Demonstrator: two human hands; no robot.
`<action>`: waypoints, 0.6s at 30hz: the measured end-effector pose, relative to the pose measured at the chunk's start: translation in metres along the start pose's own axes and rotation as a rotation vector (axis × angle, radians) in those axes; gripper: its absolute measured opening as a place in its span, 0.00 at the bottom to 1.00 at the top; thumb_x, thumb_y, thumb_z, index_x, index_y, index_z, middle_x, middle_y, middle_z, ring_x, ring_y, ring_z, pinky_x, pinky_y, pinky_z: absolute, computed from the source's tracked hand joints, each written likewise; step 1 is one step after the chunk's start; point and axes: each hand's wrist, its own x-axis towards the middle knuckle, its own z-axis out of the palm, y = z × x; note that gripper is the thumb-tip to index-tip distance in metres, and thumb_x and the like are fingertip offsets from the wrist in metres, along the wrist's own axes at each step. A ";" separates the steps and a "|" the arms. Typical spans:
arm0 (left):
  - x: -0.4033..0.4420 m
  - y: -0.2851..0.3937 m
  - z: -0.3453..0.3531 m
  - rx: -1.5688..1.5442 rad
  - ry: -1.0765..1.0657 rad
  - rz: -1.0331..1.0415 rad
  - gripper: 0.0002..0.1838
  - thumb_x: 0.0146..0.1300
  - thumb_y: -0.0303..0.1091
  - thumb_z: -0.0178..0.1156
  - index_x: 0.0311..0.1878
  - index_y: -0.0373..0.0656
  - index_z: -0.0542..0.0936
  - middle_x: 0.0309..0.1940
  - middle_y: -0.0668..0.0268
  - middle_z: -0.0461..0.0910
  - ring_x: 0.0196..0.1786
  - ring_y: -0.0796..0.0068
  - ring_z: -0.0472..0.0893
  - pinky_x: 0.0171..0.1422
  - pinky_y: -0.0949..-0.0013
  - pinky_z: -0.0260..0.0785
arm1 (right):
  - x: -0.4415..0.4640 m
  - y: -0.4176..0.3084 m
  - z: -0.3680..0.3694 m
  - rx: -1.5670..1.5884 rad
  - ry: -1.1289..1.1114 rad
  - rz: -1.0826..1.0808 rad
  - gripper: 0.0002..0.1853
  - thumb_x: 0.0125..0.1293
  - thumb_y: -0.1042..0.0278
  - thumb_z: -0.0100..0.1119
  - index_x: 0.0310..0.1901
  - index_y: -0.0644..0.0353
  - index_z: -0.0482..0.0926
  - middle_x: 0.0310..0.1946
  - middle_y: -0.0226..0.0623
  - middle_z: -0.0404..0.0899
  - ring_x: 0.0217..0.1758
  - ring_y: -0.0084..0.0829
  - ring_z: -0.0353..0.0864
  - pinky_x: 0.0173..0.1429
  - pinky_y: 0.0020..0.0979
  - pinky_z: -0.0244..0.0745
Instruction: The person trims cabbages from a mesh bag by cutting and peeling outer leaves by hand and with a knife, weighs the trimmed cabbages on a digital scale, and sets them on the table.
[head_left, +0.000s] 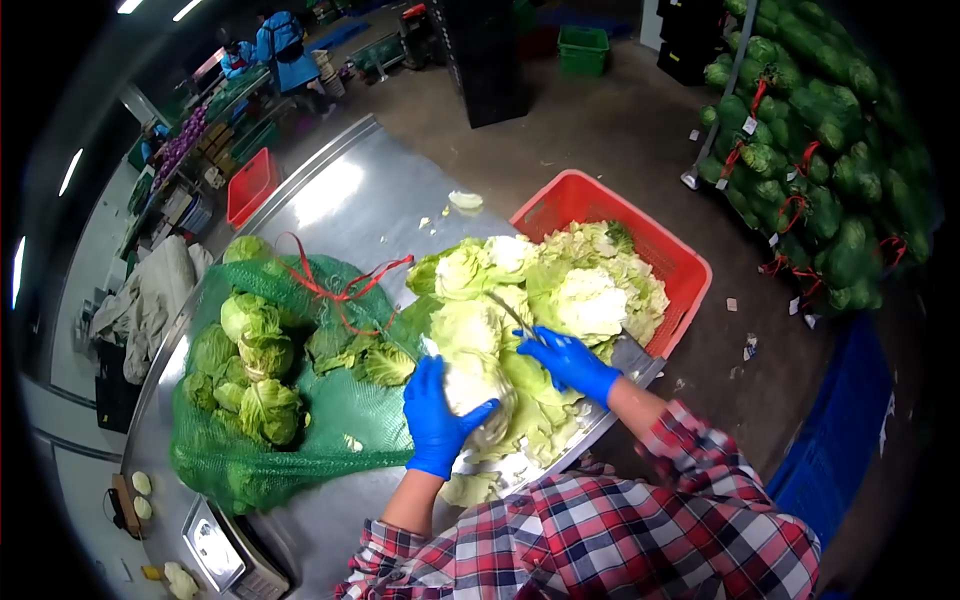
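My left hand (pixel 438 415), in a blue glove, grips the side of a pale, trimmed cabbage (pixel 474 384) on the metal table (pixel 400 185). To its right, my gloved right hand (pixel 568 362) is closed around a knife (pixel 508 312), its dark blade pointing away from me over the leaves. Loose cabbage leaves (pixel 535 400) lie under and around both hands. Left of my left hand, a green mesh bag (pixel 360 425) lies spread open with several whole cabbages (pixel 262 365) in it. A red tie (pixel 345 290) rests across the mesh.
A red crate (pixel 684 290) heaped with leaves stands against the table's far right edge. A scale (pixel 225 555) sits at the lower left. Bagged cabbages (pixel 800 150) are stacked at the right, beside a blue sheet (pixel 835 430). People in blue (pixel 285 50) stand far back.
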 end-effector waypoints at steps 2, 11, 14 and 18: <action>-0.011 -0.004 -0.003 0.030 0.079 0.064 0.58 0.36 0.60 0.75 0.66 0.33 0.62 0.62 0.43 0.65 0.62 0.45 0.67 0.67 0.53 0.59 | -0.025 0.000 0.021 -0.008 -0.071 0.004 0.29 0.70 0.45 0.47 0.65 0.55 0.66 0.52 0.49 0.76 0.47 0.41 0.80 0.50 0.35 0.74; -0.019 0.001 0.003 0.004 0.065 0.053 0.66 0.33 0.59 0.76 0.70 0.31 0.53 0.66 0.42 0.59 0.66 0.44 0.63 0.70 0.54 0.56 | -0.023 0.005 0.049 -0.241 0.042 -0.334 0.34 0.71 0.48 0.46 0.73 0.54 0.50 0.65 0.50 0.65 0.54 0.50 0.76 0.54 0.39 0.73; -0.017 -0.002 0.010 -0.059 0.139 0.032 0.64 0.33 0.59 0.76 0.69 0.31 0.55 0.65 0.43 0.61 0.64 0.44 0.65 0.70 0.54 0.56 | -0.020 0.002 0.054 -0.376 0.073 -0.311 0.35 0.70 0.50 0.48 0.73 0.53 0.49 0.57 0.52 0.71 0.36 0.50 0.81 0.40 0.41 0.77; -0.019 -0.004 0.017 -0.037 0.159 0.024 0.61 0.35 0.60 0.74 0.68 0.31 0.59 0.64 0.42 0.63 0.63 0.44 0.67 0.68 0.54 0.58 | -0.014 -0.010 0.050 -0.514 0.013 -0.153 0.34 0.70 0.50 0.48 0.71 0.56 0.53 0.48 0.49 0.78 0.28 0.49 0.80 0.32 0.43 0.75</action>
